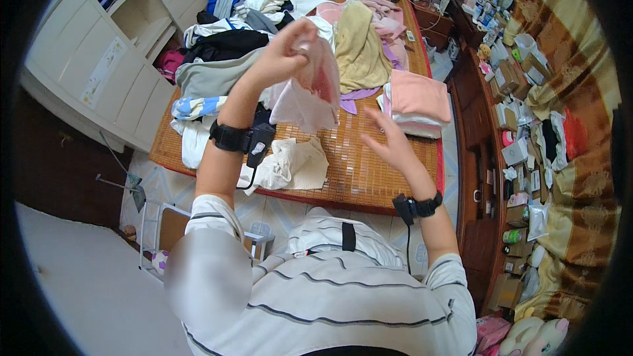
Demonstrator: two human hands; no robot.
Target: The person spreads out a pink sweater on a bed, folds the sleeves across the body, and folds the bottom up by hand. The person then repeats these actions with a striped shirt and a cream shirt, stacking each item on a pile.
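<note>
My left hand (289, 52) is raised over the bed and grips a pale pink cloth item (309, 104), which hangs down and shows a darker pink patch. To its right, my right hand (390, 141) is held over the bamboo mat (356, 173) with its fingers apart and nothing in it. Just beyond that hand sits a stack of folded cloths with a peach-pink cloth (420, 94) on top. A crumpled cream garment (296, 164) lies at the near edge of the mat, below the hanging cloth.
A heap of mixed clothes (222, 44) covers the bed's left and far side. A yellow cloth (358, 47) lies at its right. An open wardrobe (143, 29) stands left, and a cluttered wooden cabinet (474, 168) right. A folding step stool (163, 222) is near my left side.
</note>
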